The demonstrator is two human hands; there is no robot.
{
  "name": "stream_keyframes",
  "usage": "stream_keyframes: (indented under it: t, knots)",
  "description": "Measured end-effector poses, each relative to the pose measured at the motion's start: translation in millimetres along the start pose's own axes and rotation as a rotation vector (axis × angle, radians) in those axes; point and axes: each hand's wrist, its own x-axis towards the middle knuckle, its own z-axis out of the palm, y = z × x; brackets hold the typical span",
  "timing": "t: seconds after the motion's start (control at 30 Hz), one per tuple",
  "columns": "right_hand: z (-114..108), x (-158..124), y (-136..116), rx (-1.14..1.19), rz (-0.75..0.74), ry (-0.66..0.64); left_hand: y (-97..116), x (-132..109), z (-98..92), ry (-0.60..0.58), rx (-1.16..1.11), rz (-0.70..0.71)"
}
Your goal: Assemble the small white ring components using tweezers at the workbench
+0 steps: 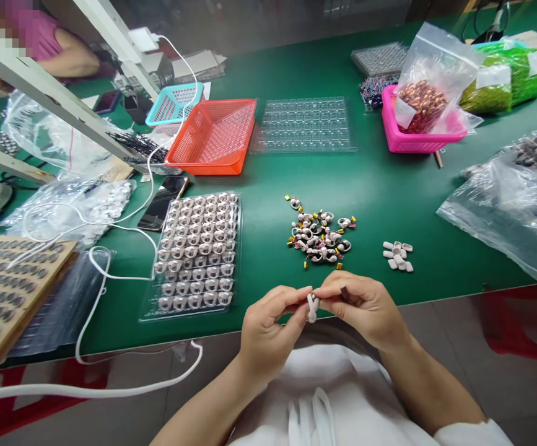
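At the table's front edge, my left hand (272,325) is closed, pinching a small pale ear-clip earphone part (313,308) between thumb and fingertips. My right hand (363,306) is closed too, its thumb and index finger pressed to the same part from the other side. A short dark strip (345,293) pokes out between the right fingers; most of it is hidden. Just beyond both hands lies a loose pile of similar earphone parts (317,235) with yellow tabs and thin wires. Small pale oblong caps (397,255) lie in a cluster to the right.
To the left, a clear tray (197,251) holds rows of earphone pieces beside a phone (163,204) and white cable (105,272). Farther back are an orange basket (212,164), a clear blister tray (304,124) and a pink basket (423,144). Another person's arm (70,56) shows upper left.
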Motion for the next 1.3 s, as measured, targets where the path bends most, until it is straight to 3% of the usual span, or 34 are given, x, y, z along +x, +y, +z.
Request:
stream_keyframes:
  t: [0.23,0.83,0.97,1.17,1.3]
  knots:
    - [-3.4,0.4,-1.3,-0.034,0.186,-0.051,-0.7,-1.4,-2.3,-0.040,0.088,0.073]
    - [-9.0,0.9,-3.7,-0.130,0.175,-0.076,-2.6,-4.2,-3.0,-0.161,0.065,0.082]
    - [-10.6,3.0,-6.8,-0.208,0.112,-0.084,-0.1,-3.5,-1.7,-0.141,-0.028,-0.060]
    - [-11.2,3.7,-10.6,-0.346,0.014,-0.120,2.4,5.3,1.1,-0.074,-0.351,-0.528]
    - [-5.5,0.8,-10.8,-0.393,-0.030,-0.018,-1.4,7.0,1.6,-0.047,-0.564,-0.682]
